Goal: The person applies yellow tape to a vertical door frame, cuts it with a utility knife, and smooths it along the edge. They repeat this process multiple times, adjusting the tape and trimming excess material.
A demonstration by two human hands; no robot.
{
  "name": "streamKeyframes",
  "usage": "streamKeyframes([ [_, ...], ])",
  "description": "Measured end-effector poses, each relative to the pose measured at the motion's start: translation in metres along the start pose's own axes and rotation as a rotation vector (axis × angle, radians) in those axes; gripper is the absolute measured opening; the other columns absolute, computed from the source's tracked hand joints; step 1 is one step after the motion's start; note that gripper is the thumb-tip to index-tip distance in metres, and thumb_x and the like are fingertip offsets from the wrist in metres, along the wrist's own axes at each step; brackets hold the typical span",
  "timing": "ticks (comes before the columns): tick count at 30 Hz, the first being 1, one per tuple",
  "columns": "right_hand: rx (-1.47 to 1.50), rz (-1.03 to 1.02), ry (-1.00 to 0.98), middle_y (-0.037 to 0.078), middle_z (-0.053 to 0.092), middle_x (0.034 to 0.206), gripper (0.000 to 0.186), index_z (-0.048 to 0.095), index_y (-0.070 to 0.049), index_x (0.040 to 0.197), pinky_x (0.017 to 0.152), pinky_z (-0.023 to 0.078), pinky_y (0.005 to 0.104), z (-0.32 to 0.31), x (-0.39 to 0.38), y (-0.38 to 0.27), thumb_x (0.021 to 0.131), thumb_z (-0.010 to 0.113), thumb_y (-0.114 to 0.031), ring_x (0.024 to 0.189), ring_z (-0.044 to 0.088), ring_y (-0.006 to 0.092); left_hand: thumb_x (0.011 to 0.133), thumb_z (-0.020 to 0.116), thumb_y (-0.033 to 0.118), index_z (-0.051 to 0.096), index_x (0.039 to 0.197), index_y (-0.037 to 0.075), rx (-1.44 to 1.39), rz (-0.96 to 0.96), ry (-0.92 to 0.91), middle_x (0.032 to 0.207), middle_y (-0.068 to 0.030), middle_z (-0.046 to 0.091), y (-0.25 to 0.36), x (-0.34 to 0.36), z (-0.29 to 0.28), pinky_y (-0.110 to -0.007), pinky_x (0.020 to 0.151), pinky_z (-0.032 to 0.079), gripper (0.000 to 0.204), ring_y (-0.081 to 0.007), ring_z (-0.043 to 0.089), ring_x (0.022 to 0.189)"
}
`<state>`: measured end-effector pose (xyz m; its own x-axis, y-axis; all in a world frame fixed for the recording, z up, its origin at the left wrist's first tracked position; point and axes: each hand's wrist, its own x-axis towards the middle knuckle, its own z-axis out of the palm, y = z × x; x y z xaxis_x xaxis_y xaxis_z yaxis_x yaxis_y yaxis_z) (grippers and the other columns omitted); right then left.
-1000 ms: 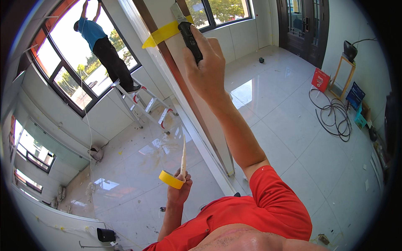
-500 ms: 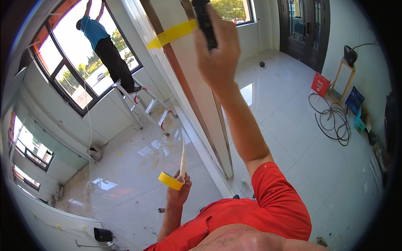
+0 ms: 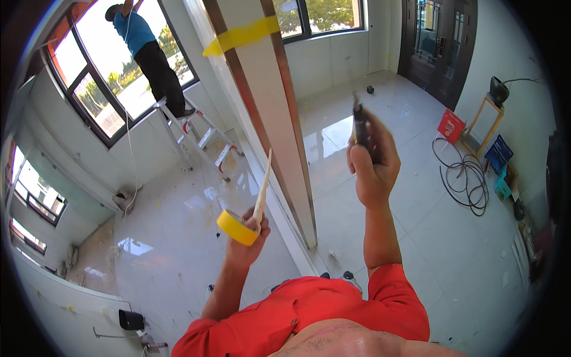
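Observation:
My left hand (image 3: 244, 251) is closed around a roll of yellow tape (image 3: 239, 232) and a long, pale, tapered stick (image 3: 262, 193) that points upward. In my right hand (image 3: 377, 163), fingers curled, is a black utility knife (image 3: 360, 128); its thin tip is blurred by motion. Ahead, a pale column (image 3: 262, 89) with brown edges carries a band of yellow tape (image 3: 247, 37) across its upper part. The knife is to the right of the column and apart from it.
A person in a blue shirt (image 3: 135, 35) stands on a stepladder (image 3: 205, 138) at the left window, arms raised. On the right floor lie a coiled black hose (image 3: 467, 184), a red box (image 3: 451, 126) and a wooden frame (image 3: 483, 122). A dark door (image 3: 437, 47) stands at the far right.
My right hand with the knife has come down and right, away from the taped column. My left hand has shifted slightly up and left, still holding the tape roll and stick.

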<state>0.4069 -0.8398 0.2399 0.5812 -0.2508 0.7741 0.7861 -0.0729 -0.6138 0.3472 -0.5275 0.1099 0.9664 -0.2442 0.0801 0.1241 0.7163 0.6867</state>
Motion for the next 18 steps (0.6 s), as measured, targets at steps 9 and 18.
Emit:
streamKeyframes([
  [9,0.845,0.685,-0.621,0.015,0.071,0.095,0.057,0.050,0.013,0.150,0.048,0.042,0.0255,-0.027,-0.088,0.017,0.117,0.050,-0.034,0.054,0.055,0.0114,0.104,0.073,0.023,0.048,0.153,-0.004,0.137,0.158,-0.152,0.111,-0.0043,0.057,0.003,0.051,0.069,-0.026,0.086,0.050,0.061,-0.0122,0.057,0.103],
  [18,0.818,0.938,-0.601,0.014,0.071,0.092,0.058,0.050,0.010,0.150,0.043,0.037,0.0232,-0.029,-0.103,0.030,0.117,0.048,-0.037,0.047,0.050,0.0086,0.111,0.059,0.017,0.050,0.155,-0.006,0.041,0.109,-0.185,0.105,-0.0101,0.064,-0.015,0.053,0.066,-0.030,0.084,0.052,0.051,-0.0171,0.061,0.096],
])
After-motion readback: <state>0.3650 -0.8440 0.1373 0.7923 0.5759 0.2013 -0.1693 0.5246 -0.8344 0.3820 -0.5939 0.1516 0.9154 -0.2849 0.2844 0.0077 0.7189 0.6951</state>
